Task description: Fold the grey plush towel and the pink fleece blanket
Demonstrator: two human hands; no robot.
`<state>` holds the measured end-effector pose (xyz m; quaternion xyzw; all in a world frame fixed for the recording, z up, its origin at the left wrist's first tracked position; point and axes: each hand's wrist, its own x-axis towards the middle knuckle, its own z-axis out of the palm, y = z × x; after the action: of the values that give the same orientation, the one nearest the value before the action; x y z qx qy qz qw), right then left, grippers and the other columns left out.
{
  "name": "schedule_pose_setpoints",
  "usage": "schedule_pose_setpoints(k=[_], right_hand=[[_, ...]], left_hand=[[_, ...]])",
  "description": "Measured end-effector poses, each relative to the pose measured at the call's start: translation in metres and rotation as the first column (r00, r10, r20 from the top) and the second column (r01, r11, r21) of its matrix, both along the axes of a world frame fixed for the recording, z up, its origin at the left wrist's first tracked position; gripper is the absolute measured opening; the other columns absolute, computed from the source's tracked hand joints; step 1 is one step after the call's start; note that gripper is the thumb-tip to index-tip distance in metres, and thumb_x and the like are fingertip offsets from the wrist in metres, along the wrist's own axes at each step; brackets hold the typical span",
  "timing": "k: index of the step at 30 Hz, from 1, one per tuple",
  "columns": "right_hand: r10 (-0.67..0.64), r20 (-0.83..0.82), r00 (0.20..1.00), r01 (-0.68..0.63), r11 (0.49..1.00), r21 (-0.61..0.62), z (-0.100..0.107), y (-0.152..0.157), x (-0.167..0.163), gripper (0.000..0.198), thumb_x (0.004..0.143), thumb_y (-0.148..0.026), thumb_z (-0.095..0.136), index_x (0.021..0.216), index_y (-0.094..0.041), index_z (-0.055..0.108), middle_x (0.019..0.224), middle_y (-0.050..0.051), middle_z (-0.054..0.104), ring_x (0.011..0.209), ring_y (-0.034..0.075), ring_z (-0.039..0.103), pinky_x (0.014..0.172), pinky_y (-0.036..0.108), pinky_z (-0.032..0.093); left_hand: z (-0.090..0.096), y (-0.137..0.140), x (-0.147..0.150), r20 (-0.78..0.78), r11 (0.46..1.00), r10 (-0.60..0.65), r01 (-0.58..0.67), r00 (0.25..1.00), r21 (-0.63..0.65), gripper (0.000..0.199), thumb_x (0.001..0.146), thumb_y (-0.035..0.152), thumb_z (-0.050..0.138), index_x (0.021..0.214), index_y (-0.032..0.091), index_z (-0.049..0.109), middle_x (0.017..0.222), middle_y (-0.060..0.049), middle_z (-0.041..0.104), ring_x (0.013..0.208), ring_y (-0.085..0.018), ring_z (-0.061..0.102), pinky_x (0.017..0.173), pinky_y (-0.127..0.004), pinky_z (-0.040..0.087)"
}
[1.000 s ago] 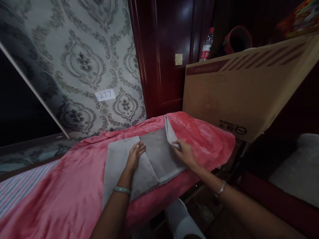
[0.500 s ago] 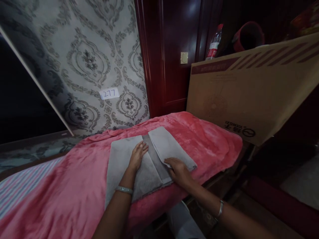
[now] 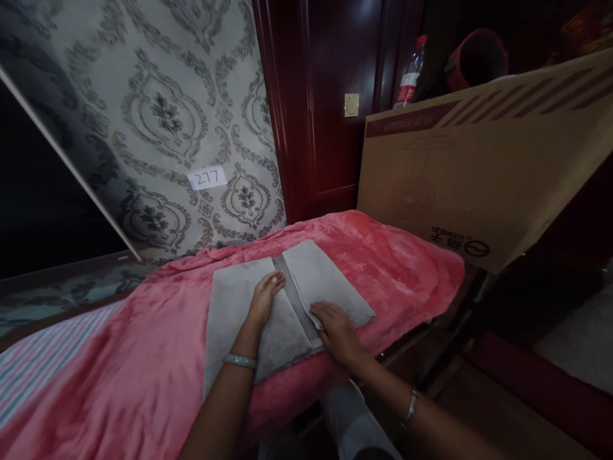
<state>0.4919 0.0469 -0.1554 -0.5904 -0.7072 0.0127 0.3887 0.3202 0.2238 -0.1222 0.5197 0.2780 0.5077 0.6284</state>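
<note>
- On the pink blanket [image 3: 397,268] — grey towel [image 3: 239,300] is lying, right part folded over.
- Left hand [image 3: 264,299] is pressing flat, fingers released.
- Right hand [image 3: 335,327] is resting on the folded flap, fingers extended — gripping nothing.

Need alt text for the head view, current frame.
Two bare hands press flat on a grey towel spread on a pink blanket: the left hand on its middle, the right hand on the folded-over right flap. A cardboard box leans behind, right.
</note>
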Motion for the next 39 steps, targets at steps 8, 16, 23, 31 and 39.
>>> schedule_pose_setpoints(k=[8, 16, 23, 31, 39], right_hand=[[-0.017, -0.091, 0.996, 0.020, 0.999, 0.029, -0.009, 0.005, -0.003, 0.066, 0.070, 0.000, 0.052, 0.132, -0.016, 0.067, 0.140, 0.014, 0.064, 0.135, 0.026, 0.054, 0.114, 0.051, 0.043], [-0.067, -0.506, 0.860, 0.026, 0.996, -0.089, 0.061, 0.027, 0.024, 0.035, 0.093, -0.034, 0.048, 0.100, -0.019, 0.079, 0.098, 0.006, 0.080, 0.092, 0.024, 0.073, 0.086, 0.039, 0.057], [0.116, -0.276, 0.954, -0.125, 0.992, -0.015, 0.070, 0.002, -0.019, 0.037, 0.091, -0.022, 0.052, 0.121, -0.021, 0.074, 0.122, 0.010, 0.074, 0.113, 0.023, 0.070, 0.099, 0.039, 0.053], [0.143, -0.001, 0.990, -0.143, 0.990, 0.010, 0.065, -0.008, -0.037, 0.046, 0.087, -0.008, 0.050, 0.127, -0.021, 0.070, 0.122, 0.010, 0.073, 0.111, 0.023, 0.065, 0.100, 0.041, 0.051], [0.239, 0.128, 0.963, -0.241, 0.970, 0.000, 0.088, 0.002, -0.103, 0.053, 0.086, -0.006, 0.052, 0.137, -0.019, 0.061, 0.134, 0.010, 0.066, 0.115, 0.023, 0.058, 0.099, 0.038, 0.048]], left_hand=[[0.004, -0.006, 0.000, -0.001, 1.000, -0.004, 0.004, 1.000, 0.005, 0.056, 0.061, 0.053, 0.089, 0.100, 0.016, 0.075, 0.114, -0.014, 0.074, 0.111, -0.028, 0.069, 0.113, -0.051, 0.044], [0.005, -0.005, -0.001, 0.034, 0.999, -0.011, 0.012, 0.999, -0.030, 0.058, 0.065, 0.053, 0.087, 0.106, 0.014, 0.072, 0.112, -0.017, 0.075, 0.108, -0.028, 0.071, 0.113, -0.053, 0.044], [0.015, 0.009, 0.003, -0.027, 0.994, 0.011, -0.014, 1.000, -0.108, 0.044, 0.079, 0.053, 0.070, 0.100, 0.014, 0.070, 0.104, -0.018, 0.076, 0.102, -0.031, 0.073, 0.104, -0.054, 0.051], [0.039, 0.039, 0.021, -0.223, 0.978, 0.190, -0.205, 0.956, -0.045, 0.038, 0.057, 0.017, 0.072, 0.095, 0.015, 0.072, 0.077, -0.007, 0.075, 0.082, -0.029, 0.072, 0.078, -0.041, 0.059], [0.080, 0.065, -0.039, -0.303, 0.947, 0.319, -0.317, 0.898, 0.056, 0.046, 0.056, 0.016, 0.066, 0.101, 0.014, 0.074, 0.076, -0.005, 0.075, 0.071, -0.024, 0.068, 0.067, -0.033, 0.054]])
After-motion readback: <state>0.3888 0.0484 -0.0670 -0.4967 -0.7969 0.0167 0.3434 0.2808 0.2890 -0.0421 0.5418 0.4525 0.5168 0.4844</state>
